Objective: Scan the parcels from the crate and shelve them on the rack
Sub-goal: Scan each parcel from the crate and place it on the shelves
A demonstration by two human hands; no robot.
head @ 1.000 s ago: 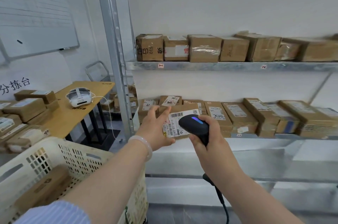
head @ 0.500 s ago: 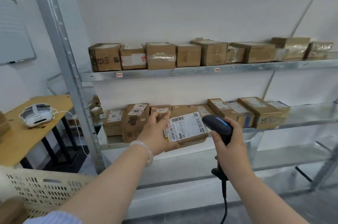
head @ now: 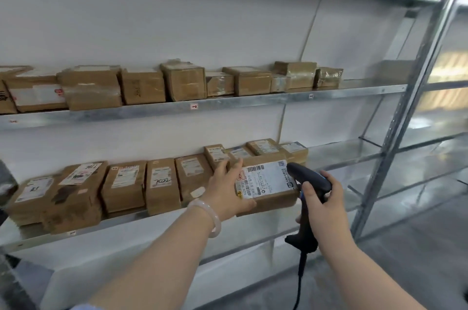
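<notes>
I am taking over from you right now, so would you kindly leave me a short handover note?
Left hand grips the labelled parcel, held in front of the lower shelf. Right hand grips the scanner, its head beside the parcel's label.
Done: rows of parcels sit on the lower shelf and the upper shelf.
Left: whether this one has scanned cannot be told; then shelve it, perhaps on the lower shelf's bare right part. The crate is out of view.
</notes>
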